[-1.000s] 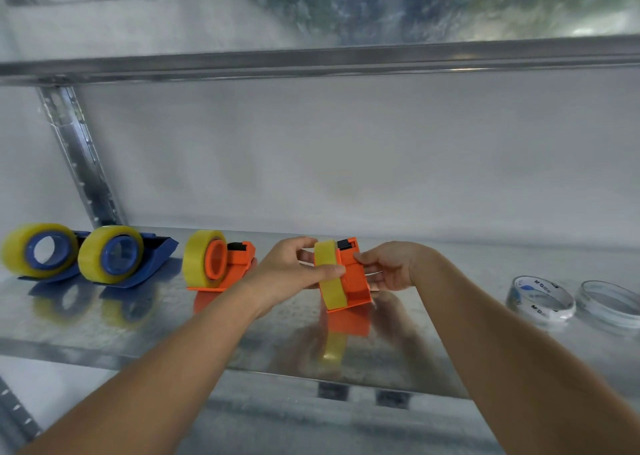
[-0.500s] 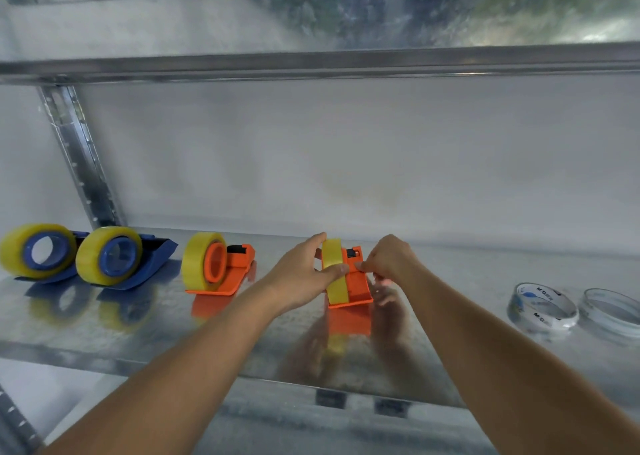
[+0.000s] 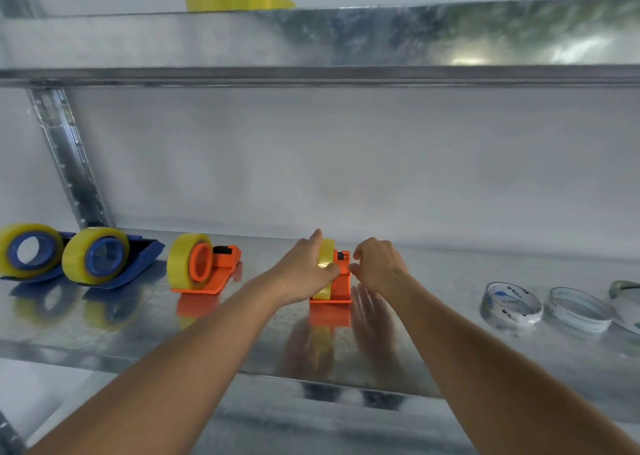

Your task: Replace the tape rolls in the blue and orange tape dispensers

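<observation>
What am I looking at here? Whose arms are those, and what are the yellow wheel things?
The picture comes from a camera worn on a person's head, so you see their own two arms reaching out to a shiny metal shelf. The yellow wheels are rolls of sticky tape sitting in holders called tape dispensers. Two blue dispensers stand far left, then an orange dispenser. The left hand grips the tape roll on a second orange dispenser standing on the shelf. The right hand is at its top edge; I cannot tell if it pinches anything. On the right lie thin, nearly used-up rolls.
</observation>
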